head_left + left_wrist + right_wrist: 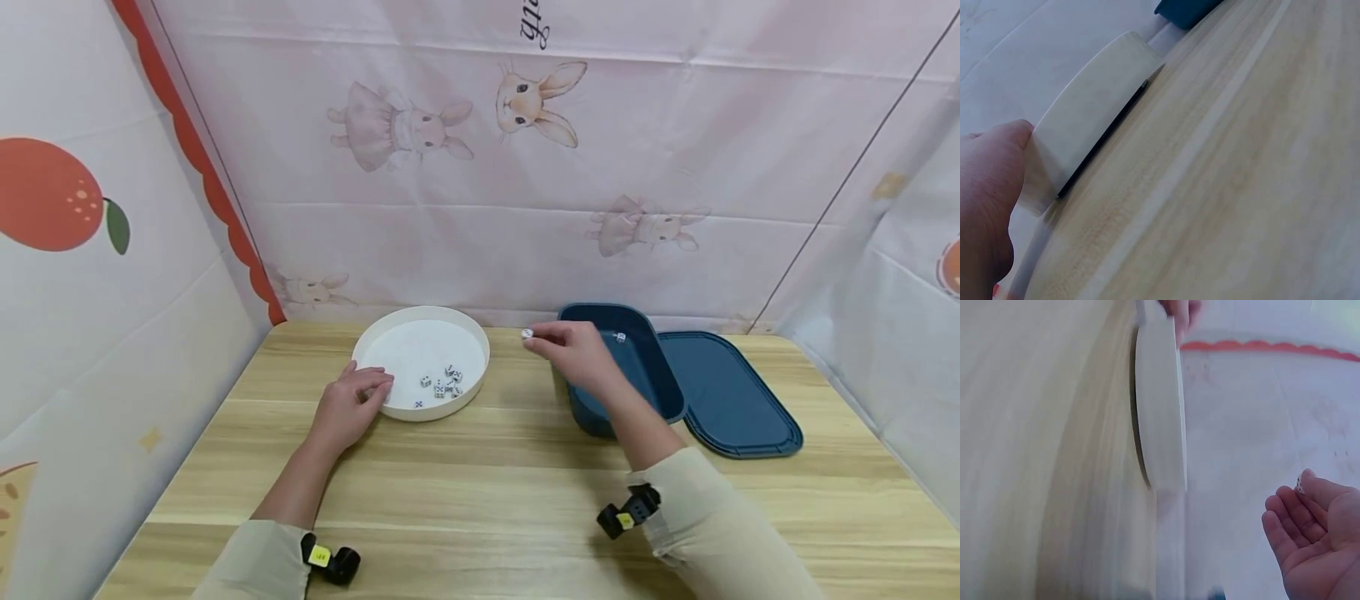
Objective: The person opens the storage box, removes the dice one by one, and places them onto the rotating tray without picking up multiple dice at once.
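Observation:
Between thumb and fingertips, my right hand (581, 354) pinches a white die (527, 333), held in the air over the left side of a dark blue box (585, 408). The same die (1300, 484) shows at the fingertips in the right wrist view. My left hand (348, 404) grips the near-left rim of a round white tray (401, 317), its fingers over the edge. In the left wrist view the thumb lies against the tray's outer wall (1094, 94). Several dice (439, 390) lie in the tray's near right part. Another die (620, 337) is inside the box, beside my right wrist.
A dark blue lid (735, 392) lies flat on the wooden table (465, 508), at the right of the box and against it. Behind the tray and box hangs a printed cloth (450, 242); similar cloths border the left and right sides.

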The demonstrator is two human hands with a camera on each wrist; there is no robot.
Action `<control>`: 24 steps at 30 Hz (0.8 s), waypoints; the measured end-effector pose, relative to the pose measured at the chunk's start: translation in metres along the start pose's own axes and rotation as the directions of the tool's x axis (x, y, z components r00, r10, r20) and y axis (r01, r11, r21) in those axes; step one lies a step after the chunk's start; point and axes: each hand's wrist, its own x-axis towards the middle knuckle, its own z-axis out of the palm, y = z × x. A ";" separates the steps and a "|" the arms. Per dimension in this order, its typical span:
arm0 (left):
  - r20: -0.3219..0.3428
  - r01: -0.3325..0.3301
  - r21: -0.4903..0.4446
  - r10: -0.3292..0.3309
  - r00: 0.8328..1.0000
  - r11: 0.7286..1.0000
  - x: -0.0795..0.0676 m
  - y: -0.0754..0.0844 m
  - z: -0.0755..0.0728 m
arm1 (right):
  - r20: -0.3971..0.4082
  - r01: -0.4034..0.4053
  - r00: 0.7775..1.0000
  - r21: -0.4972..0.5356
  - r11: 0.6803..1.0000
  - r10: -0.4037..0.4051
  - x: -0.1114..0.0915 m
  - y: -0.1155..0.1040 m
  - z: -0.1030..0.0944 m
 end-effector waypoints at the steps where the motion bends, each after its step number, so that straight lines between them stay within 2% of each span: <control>1: -0.003 -0.001 -0.002 0.001 1.000 1.000 0.000 0.000 0.000 | 0.002 0.008 1.000 0.026 1.000 -0.008 0.002 -0.003 0.008; 7: -0.011 -0.020 -0.019 0.019 1.000 1.000 -0.002 0.000 -0.001 | 0.053 -0.025 0.998 0.136 0.990 0.018 0.018 -0.010 0.062; 11: -0.005 -0.016 -0.026 0.016 1.000 1.000 -0.002 0.001 0.000 | 0.073 -0.047 0.997 0.138 0.989 0.038 0.025 -0.010 0.093; 15: 0.000 -0.003 -0.030 0.003 1.000 1.000 -0.002 0.003 0.000 | 0.078 -0.041 0.997 0.144 0.989 0.030 0.029 -0.012 0.114; 20: 0.004 0.004 -0.028 -0.004 1.000 1.000 -0.002 0.003 -0.001 | 0.083 0.010 0.996 0.073 0.997 -0.016 0.035 -0.016 0.130; 24: 0.001 0.009 -0.025 -0.009 1.000 1.000 -0.001 0.004 -0.002 | 0.084 0.084 0.993 -0.074 0.994 -0.078 0.042 -0.019 0.136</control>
